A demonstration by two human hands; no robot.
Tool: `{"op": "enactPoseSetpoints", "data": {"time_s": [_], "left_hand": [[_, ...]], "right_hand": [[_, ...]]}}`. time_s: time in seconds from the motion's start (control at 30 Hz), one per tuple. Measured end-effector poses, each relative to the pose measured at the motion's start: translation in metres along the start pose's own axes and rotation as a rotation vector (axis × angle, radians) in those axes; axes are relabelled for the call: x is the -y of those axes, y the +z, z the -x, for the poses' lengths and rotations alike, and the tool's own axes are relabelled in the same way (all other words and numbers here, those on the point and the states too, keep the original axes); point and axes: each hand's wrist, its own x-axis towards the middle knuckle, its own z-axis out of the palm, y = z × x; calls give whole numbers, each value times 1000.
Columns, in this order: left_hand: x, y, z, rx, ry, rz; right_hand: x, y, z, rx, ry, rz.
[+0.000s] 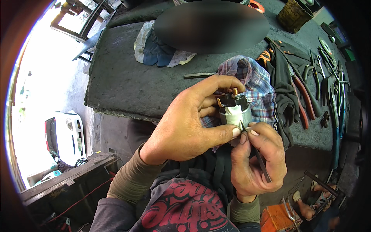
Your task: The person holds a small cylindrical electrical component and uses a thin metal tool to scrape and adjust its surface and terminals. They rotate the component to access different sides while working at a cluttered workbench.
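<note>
Near the bench edge, my left hand (pixel 185 120) is closed around a starter solenoid (pixel 248 115), a silvery metal cylinder with a black cap and a threaded copper-coloured terminal on top. A white patch (pixel 233 115) covers part of its side, and my left thumb presses at the patch's lower edge. My right hand (pixel 262 158) pinches a thin dark pointed blade (pixel 262 164), its tip against the cylinder beside the white patch. The far side of the solenoid is hidden by my left fingers. A plaid cloth (pixel 261 83) lies bunched behind the solenoid.
On the dark workbench (pixel 116 81) are a flat metal bar (pixel 199 75), a grey-blue rag (pixel 156 50) and a dark garment (pixel 280 96). Red-handled pliers (pixel 303 96) and several other tools lie at the right. A rusty can (pixel 294 16) stands at the far right.
</note>
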Motion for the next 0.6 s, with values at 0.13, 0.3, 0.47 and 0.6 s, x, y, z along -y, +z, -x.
{"op": "enactPoseSetpoints", "data": {"time_s": [0.13,0.3,0.47,0.6], "left_hand": [[-1,0,0,-1,-7,2],[-2,0,0,-13,-19,15],[-2,0,0,-8,-26,26],[0,0,0,-5,-4,23]], "right_hand": [[-1,0,0,2,2,-3],[-1,-2,0,10,-6,-2],[-1,-3,-1,20,-12,-2],[-2,-3,-1,21,-14,-10]]}}
